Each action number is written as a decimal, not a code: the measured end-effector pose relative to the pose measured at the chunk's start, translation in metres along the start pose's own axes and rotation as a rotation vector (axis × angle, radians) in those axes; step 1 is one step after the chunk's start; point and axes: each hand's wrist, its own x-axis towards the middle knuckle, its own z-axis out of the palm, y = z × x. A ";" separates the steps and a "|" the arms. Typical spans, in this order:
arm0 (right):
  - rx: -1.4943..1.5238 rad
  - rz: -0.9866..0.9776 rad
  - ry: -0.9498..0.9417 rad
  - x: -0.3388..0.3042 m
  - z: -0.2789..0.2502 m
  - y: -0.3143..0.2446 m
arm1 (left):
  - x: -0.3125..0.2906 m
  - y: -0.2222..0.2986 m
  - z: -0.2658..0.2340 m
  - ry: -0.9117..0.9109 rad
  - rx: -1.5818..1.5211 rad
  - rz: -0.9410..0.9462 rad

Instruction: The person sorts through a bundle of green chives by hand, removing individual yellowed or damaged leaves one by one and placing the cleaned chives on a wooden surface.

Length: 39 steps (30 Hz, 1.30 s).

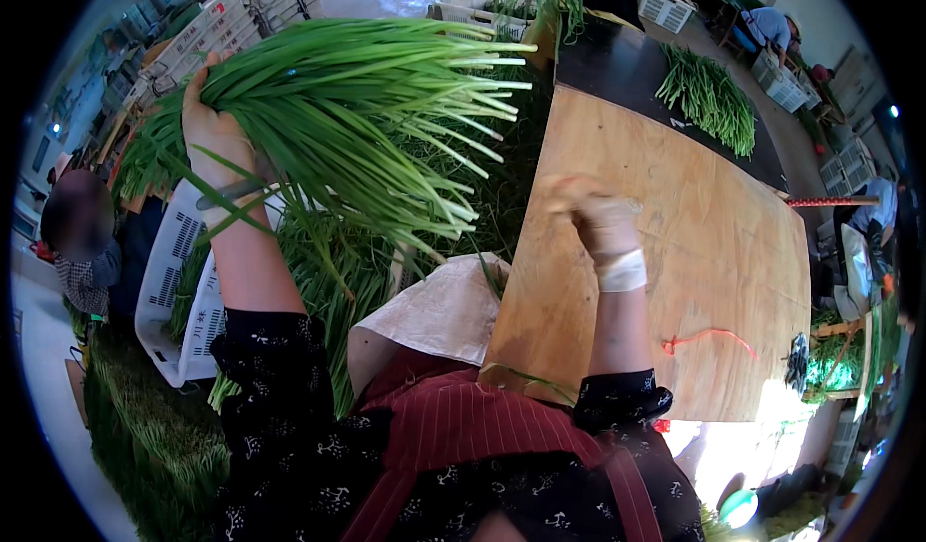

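Observation:
My left hand (217, 135), in a pale glove, is closed around a large bunch of long green garlic chives (357, 94). The bunch is raised at the left, with its pale cut ends pointing right and its leaf tips trailing left past my hand. A loose leaf lies across my left wrist. My right hand (603, 226), also gloved and with a white band at the wrist, is over the wooden board (675, 253). Its fingers are bent to the left and smeared by motion, so whether they hold anything is hidden. No chives show in it.
A red string (709, 338) lies on the board's right part. Another bunch of chives (709, 101) rests on the dark far surface (608, 60). White plastic crates (159, 301) and heaped greens (145, 426) stand at left. A person (87, 243) is at far left; others work at far right.

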 end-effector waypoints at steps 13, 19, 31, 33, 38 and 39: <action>0.196 0.292 0.283 0.039 0.077 0.042 | -0.027 -0.007 0.021 -0.127 0.480 0.265; 0.064 0.317 0.339 0.045 0.077 0.043 | -0.007 -0.006 0.007 -0.130 -0.138 -0.062; 0.215 -0.374 0.639 0.001 -0.059 -0.003 | -0.019 -0.018 -0.003 -0.087 0.461 0.273; 0.078 -0.285 1.084 0.008 -0.086 0.001 | -0.012 -0.016 0.003 -0.054 0.404 0.323; -1.103 -0.214 0.466 0.028 0.009 0.043 | 0.013 -0.005 -0.007 0.268 -0.240 -0.070; -0.886 -0.067 0.330 0.031 0.030 0.049 | 0.016 -0.006 -0.009 0.322 -0.350 -0.131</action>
